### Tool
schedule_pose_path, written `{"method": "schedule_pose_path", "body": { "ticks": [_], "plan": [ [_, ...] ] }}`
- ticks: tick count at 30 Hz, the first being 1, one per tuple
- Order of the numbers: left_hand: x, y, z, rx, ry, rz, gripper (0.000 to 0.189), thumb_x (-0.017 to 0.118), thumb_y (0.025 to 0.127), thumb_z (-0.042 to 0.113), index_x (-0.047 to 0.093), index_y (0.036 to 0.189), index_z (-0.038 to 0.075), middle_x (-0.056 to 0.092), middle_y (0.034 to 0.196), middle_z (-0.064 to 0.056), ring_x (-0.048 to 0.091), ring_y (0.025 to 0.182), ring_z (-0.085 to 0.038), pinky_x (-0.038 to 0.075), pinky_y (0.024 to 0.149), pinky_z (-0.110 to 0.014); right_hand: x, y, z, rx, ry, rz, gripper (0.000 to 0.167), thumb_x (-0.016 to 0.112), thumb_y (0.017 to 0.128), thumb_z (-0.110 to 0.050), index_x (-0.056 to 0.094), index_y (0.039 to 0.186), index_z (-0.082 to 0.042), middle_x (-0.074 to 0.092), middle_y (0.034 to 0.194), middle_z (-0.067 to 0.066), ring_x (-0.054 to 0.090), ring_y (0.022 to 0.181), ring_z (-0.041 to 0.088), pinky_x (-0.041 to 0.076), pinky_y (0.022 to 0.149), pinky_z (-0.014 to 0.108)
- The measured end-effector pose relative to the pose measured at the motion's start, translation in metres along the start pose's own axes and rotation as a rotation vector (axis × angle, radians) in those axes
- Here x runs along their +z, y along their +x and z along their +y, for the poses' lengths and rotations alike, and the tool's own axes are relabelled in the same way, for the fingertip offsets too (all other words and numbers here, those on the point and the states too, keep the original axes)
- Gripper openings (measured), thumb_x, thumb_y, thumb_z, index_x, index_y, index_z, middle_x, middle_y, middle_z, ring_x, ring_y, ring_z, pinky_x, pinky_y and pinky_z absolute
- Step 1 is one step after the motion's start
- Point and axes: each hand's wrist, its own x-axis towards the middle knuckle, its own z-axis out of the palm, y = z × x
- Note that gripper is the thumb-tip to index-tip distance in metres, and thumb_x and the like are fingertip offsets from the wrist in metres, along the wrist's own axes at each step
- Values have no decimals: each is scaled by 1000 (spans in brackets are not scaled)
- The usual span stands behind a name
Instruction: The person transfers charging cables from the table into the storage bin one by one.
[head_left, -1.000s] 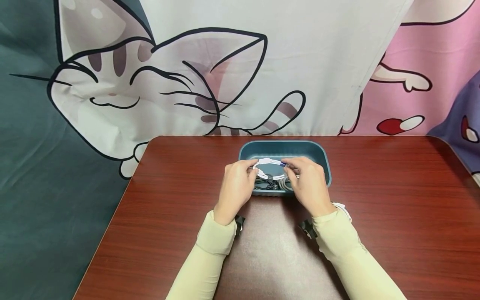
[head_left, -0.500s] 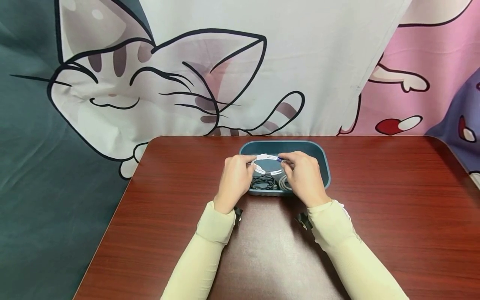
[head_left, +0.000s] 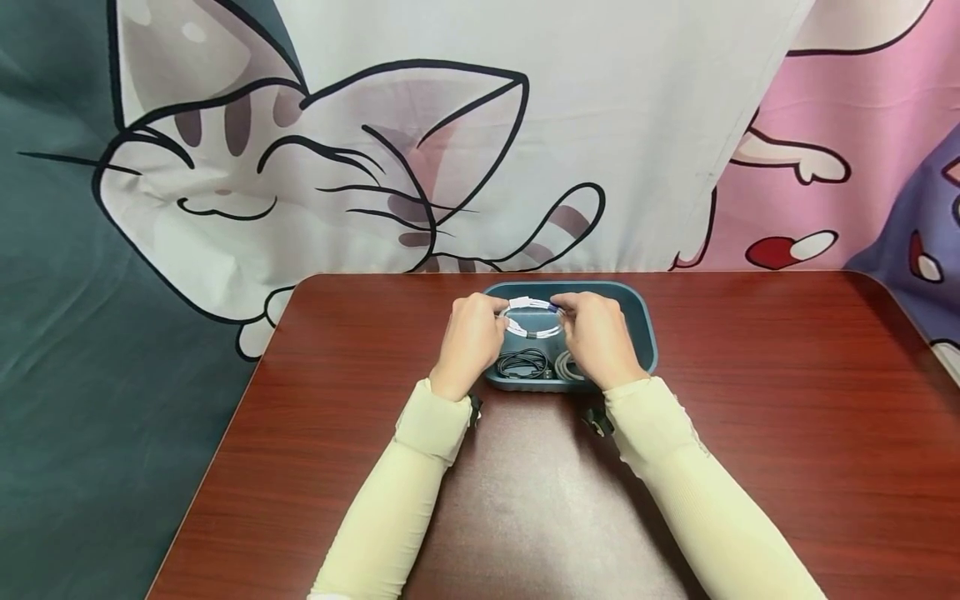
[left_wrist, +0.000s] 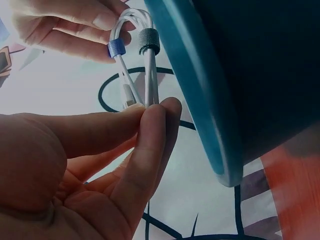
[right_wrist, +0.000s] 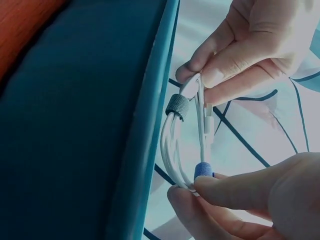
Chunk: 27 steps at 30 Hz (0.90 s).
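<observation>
A coiled white cable (head_left: pixel 534 303) is held level over the teal box (head_left: pixel 647 333) between both hands. The left hand (head_left: pixel 471 337) pinches the coil's left side with thumb and fingertips. On the opposite side, the right hand (head_left: pixel 600 337) pinches it close to a blue cable tie (right_wrist: pixel 203 169). A dark grey tie (right_wrist: pixel 178 106) wraps another part of the coil, and a white plug (right_wrist: pixel 209 125) shows beside the strands. Below, in the near part of the box, lie a coiled black cable (head_left: pixel 522 364) and a coiled grey cable (head_left: pixel 566 367), the latter partly behind the right hand.
The box stands near the far edge of a reddish-brown wooden table (head_left: pixel 360 375). Behind the table hangs a curtain (head_left: pixel 645 125) printed with cartoon cats. The box wall (left_wrist: pixel 200 90) is close beside the fingers in both wrist views.
Both hands have moved forward, away from the person, carrying the white coil farther over the box. More of the black cable now shows beneath. The head view has shifted slightly.
</observation>
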Motion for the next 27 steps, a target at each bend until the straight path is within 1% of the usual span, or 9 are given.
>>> {"method": "schedule_pose_path", "body": {
  "ticks": [2,8,11,15,20,25,27],
  "plan": [
    [0,3,0,4,15,3,24,70,92,5,76,116,6,74,111,-9,68,95,-22,53,77,-33,0,2,0,12,-1,-11,27,58,95,2,73,118,0,74,105,17,71,90,32,54,72,47],
    [-1,9,1,7,32,-8,23,68,92,3,77,113,6,75,108,-9,67,93,-26,54,77,-35,1,8,0,49,-6,-31,30,55,95,4,73,119,-1,74,108,16,70,87,32,52,70,45],
    [0,12,1,-4,41,-25,23,67,92,3,77,113,6,75,109,-8,68,96,-27,54,80,-36,1,11,0,72,-3,-50,29,56,95,3,73,119,-1,74,109,16,70,87,33,52,70,45],
    [1,16,0,-18,56,-56,22,67,93,4,77,112,6,75,110,-8,68,102,-26,54,85,-37,3,16,0,104,4,-89,26,58,96,3,73,117,1,73,110,17,70,94,35,55,78,47],
    [2,21,-1,-13,100,-90,20,68,92,3,79,108,6,75,106,-7,69,101,-27,54,86,-36,4,22,2,131,-5,-135,25,58,95,2,74,114,1,74,109,16,70,98,35,55,84,49],
    [3,24,0,-58,118,-138,22,68,93,5,76,113,4,74,113,-7,67,111,-28,53,92,-36,6,28,4,163,-25,-195,25,58,95,2,74,115,0,73,111,17,68,103,36,53,87,49],
    [4,25,-1,-67,125,-151,23,66,93,4,76,114,4,74,114,-8,66,111,-28,53,92,-36,7,31,5,182,-29,-220,27,58,94,2,74,116,0,72,113,17,68,104,37,53,88,49]
  ]
}}
